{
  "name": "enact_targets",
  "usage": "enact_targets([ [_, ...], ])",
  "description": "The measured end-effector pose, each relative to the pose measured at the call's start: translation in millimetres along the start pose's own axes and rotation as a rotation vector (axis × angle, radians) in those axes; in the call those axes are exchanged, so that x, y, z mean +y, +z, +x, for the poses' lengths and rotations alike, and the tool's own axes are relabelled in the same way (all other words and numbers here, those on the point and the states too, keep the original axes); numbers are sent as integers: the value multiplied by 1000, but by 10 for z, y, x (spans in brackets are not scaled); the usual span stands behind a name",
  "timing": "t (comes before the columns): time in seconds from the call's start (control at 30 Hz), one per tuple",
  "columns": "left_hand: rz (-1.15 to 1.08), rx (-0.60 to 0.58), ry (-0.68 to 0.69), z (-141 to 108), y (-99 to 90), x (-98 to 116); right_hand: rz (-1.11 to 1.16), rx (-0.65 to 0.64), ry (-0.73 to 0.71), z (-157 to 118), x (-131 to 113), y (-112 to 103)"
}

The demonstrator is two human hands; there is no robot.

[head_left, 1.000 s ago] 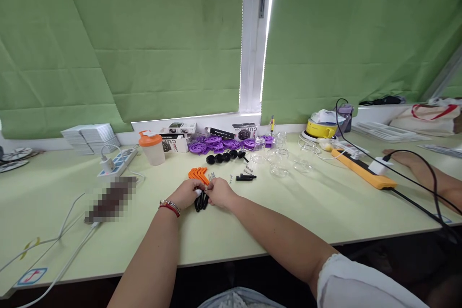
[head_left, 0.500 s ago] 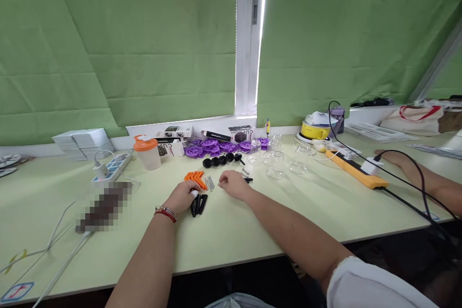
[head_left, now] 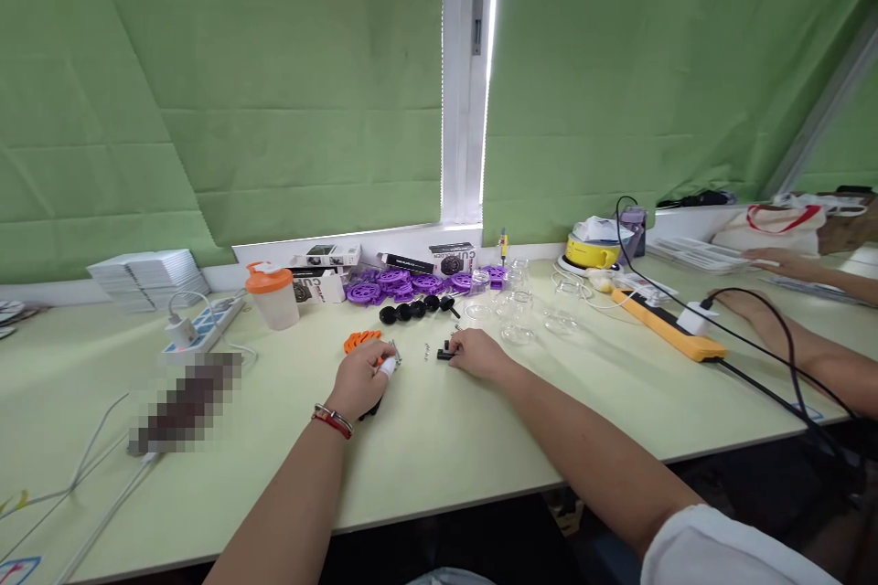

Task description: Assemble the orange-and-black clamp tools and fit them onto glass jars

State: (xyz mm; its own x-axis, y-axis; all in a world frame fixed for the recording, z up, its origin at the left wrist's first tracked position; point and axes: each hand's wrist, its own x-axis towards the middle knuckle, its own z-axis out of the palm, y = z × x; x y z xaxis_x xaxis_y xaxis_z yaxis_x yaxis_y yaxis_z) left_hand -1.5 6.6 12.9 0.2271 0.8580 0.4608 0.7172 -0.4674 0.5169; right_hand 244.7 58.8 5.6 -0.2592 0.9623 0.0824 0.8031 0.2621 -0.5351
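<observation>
head view: the left hand rests low over the desk with fingers bent, its tips beside thin metal pins; whether it grips any cannot be determined. orange angled pieces lie just beyond this hand, partly covered, and black pieces show from under its near edge. the right hand has its fingertips touching a black stick-like part on the desk, right of some small metal bits; a closed grasp cannot be confirmed. farther back, round black parts stand in a row before purple wheel-like parts, with transparent parts to their right.
</observation>
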Motion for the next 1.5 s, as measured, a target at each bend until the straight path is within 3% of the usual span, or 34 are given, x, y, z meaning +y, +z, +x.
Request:
enact_targets([
  [0.17,-32,-54,28,-18,49,117,40,-50,32,-116,-23,-66],
  [0.27,-106,-117,34,-38,123,181,210,-116,22,-189,-71,-47],
  [0.4,-302,-218,-7,-64,229,290,592,-260,-123,-283,-172,44],
  [0.53,-483,-307,-80,-70,263,377,688,-381,-219,-296,-225,65],
  [0.6,-520,-314,-136,-69,249,396,639,-307,-200,-226,-175,6],
  [0.7,-524,-316,-192,-67,220,402,453,66,-32,-60,23,-121],
  [0.77,-509,-322,-203,-67,209,397,241,185,76,32,192,-176],
  [0.97,-428,-360,-208,-77,211,388,169,124,101,73,475,-98],
  [1.5,-448,-396,-205,-77,222,354,154,38,54,48,499,-157],
])
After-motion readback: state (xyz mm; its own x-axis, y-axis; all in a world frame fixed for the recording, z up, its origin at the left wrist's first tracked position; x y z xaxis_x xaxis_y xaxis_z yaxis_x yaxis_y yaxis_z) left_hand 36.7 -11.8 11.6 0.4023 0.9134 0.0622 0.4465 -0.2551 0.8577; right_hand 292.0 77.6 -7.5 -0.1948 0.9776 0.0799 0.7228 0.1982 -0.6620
